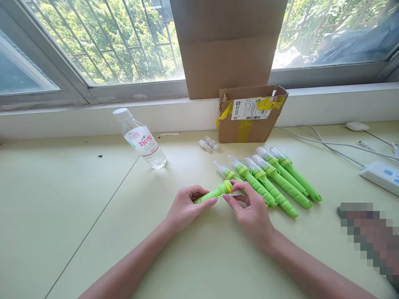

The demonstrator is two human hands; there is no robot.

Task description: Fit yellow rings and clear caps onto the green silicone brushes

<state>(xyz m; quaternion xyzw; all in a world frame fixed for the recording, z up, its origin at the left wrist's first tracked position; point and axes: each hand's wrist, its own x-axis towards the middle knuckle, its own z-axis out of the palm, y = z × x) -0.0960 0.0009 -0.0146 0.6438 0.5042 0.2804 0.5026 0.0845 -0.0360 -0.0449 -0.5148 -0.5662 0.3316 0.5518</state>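
My left hand is wrapped round a green plastic handle whose wide end points up and to the right. My right hand pinches the yellow ring at that wide end between thumb and fingers. No clear cap shows on this handle. Just beyond my right hand, several similar green handles lie side by side, slanting, with clear ribbed caps on their far ends. A small clear cap and a small white-and-clear piece lie together behind the held handle.
A water bottle stands at the back left. An opened cardboard box with yellow tape sits against the wall below the window. White cables and a power strip are at the right, near a pixelated object.
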